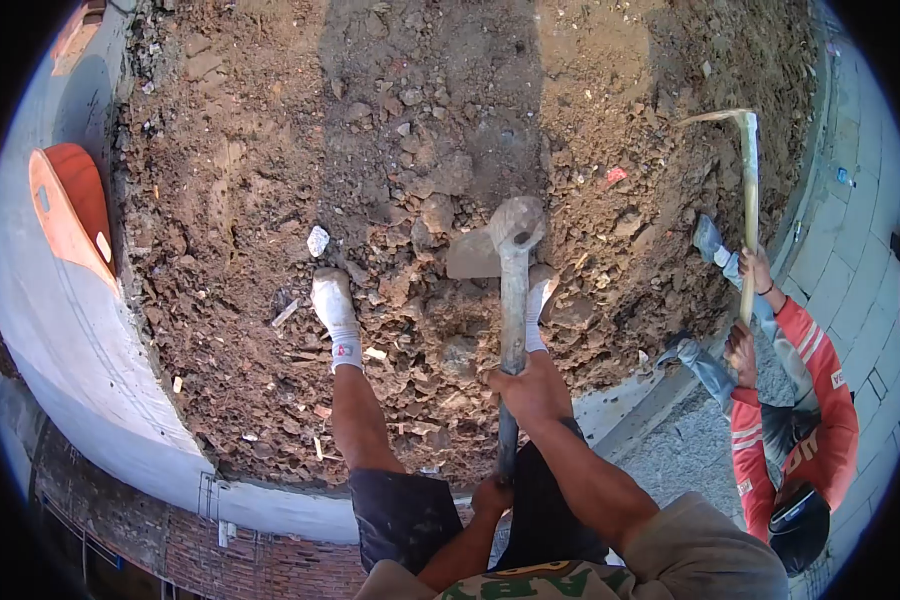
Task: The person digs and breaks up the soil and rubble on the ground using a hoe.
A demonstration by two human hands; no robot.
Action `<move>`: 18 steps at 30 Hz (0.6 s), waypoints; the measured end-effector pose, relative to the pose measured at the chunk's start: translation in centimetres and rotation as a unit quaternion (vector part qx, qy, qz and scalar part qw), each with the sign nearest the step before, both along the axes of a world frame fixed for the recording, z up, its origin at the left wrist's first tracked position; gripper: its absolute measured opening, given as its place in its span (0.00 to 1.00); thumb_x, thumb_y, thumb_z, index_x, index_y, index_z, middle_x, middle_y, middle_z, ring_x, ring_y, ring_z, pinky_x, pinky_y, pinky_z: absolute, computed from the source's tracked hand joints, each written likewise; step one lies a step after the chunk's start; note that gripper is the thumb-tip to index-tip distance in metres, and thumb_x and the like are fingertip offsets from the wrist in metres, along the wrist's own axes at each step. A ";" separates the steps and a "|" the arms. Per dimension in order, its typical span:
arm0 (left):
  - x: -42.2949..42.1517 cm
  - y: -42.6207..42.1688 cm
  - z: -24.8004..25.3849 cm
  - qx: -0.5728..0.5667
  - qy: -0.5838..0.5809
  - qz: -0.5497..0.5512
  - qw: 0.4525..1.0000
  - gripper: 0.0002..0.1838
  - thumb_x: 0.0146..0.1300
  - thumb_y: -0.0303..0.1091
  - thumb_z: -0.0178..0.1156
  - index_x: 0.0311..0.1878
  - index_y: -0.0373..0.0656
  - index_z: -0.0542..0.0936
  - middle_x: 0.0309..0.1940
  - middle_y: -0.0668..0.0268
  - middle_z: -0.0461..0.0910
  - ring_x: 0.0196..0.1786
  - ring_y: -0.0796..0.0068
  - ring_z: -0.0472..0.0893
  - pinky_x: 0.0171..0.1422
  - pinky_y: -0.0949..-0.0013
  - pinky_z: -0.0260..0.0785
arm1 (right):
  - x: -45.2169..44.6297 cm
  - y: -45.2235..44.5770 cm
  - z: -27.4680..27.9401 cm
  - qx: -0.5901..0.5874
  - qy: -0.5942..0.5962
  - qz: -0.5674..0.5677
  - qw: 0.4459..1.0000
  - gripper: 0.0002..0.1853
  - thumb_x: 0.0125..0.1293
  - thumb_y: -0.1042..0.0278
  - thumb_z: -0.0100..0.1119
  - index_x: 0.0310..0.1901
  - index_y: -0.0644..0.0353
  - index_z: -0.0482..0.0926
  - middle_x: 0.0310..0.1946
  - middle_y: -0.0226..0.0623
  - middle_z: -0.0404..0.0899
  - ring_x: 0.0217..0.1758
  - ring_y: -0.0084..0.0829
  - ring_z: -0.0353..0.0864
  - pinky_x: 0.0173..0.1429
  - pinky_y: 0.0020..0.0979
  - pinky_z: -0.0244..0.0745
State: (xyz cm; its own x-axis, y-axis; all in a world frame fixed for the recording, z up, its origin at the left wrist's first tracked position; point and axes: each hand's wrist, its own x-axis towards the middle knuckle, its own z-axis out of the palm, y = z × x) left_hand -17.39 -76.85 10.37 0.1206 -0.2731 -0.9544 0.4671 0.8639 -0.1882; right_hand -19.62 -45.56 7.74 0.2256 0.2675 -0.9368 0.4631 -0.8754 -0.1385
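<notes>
A hoe (513,300) stands out in front of my body, its rounded socket and flat metal blade (473,255) above the broken soil between my feet. My right hand (532,392) is wrapped round the middle of its wooden handle. Lower down, close to my shorts, my left hand (492,495) grips the handle's dark end; its fingers are partly hidden. Loose brown soil (240,330) with clods and stones lies around my feet.
At the right, another person in a red jacket (825,400) holds a long-handled pick (750,190) over the soil's edge. An orange curved object (70,205) rests on the pale wall (70,310) at the left. Grey paving (850,240) runs along the right side.
</notes>
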 end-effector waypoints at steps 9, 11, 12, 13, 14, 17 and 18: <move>-10.9 33.4 -13.0 0.429 0.026 0.290 0.855 0.18 0.55 0.42 0.71 0.39 0.38 0.81 0.24 0.68 0.80 0.27 0.77 0.76 0.35 0.69 0.70 | -2.9 27.1 -4.7 0.404 0.168 -0.071 0.896 0.04 0.59 0.73 0.57 0.32 0.64 0.74 0.20 0.35 0.73 0.17 0.25 0.74 0.24 0.29 0.76; -9.5 29.0 -14.9 0.350 0.063 0.302 0.885 0.19 0.54 0.43 0.72 0.38 0.37 0.81 0.23 0.67 0.80 0.26 0.78 0.76 0.34 0.69 0.70 | -3.2 25.7 -8.5 0.321 0.127 -0.117 0.931 0.04 0.60 0.72 0.56 0.31 0.64 0.75 0.19 0.34 0.73 0.17 0.25 0.74 0.24 0.29 0.75; -8.6 26.3 -14.4 0.311 0.082 0.310 0.895 0.20 0.54 0.44 0.72 0.37 0.36 0.81 0.23 0.67 0.80 0.26 0.78 0.76 0.34 0.69 0.70 | -2.4 22.5 -11.0 0.240 0.113 -0.098 0.959 0.04 0.60 0.73 0.57 0.32 0.65 0.75 0.18 0.34 0.72 0.17 0.26 0.73 0.22 0.31 0.73; -8.3 22.6 -11.4 0.230 0.084 0.253 0.936 0.20 0.52 0.44 0.73 0.33 0.35 0.81 0.21 0.67 0.80 0.25 0.78 0.76 0.33 0.67 0.71 | -1.5 17.3 -14.7 0.182 0.083 -0.134 0.971 0.04 0.59 0.74 0.57 0.30 0.64 0.75 0.18 0.34 0.72 0.16 0.28 0.72 0.20 0.32 0.70; -7.6 19.6 -8.9 0.222 0.134 0.207 0.943 0.20 0.51 0.47 0.73 0.33 0.38 0.82 0.20 0.67 0.79 0.24 0.75 0.77 0.34 0.65 0.71 | -0.9 12.2 -15.4 0.129 0.004 -0.099 0.987 0.03 0.58 0.74 0.58 0.29 0.62 0.74 0.18 0.34 0.71 0.15 0.28 0.71 0.19 0.34 0.69; -7.7 15.6 -3.9 0.140 0.104 0.147 0.974 0.19 0.47 0.50 0.71 0.42 0.54 0.85 0.31 0.58 0.84 0.36 0.57 0.85 0.44 0.57 0.75 | 0.6 9.7 -9.0 0.095 0.055 -0.211 0.971 0.04 0.57 0.74 0.58 0.31 0.60 0.72 0.20 0.34 0.71 0.16 0.29 0.72 0.19 0.35 0.70; -7.5 14.2 -2.2 0.158 0.102 0.150 0.971 0.18 0.48 0.49 0.72 0.39 0.50 0.84 0.27 0.60 0.82 0.32 0.62 0.82 0.40 0.59 0.74 | 1.0 8.4 -5.9 0.103 0.050 -0.228 0.967 0.04 0.56 0.75 0.58 0.31 0.60 0.72 0.20 0.34 0.71 0.15 0.29 0.72 0.19 0.34 0.71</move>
State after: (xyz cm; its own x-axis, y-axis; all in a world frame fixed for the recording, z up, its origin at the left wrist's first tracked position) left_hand -24.88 -62.66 8.20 -0.0516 0.0554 -0.9971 0.1669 0.9849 0.0461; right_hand -18.57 -37.15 1.83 0.2757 0.3458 -0.8969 0.0118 -0.9342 -0.3565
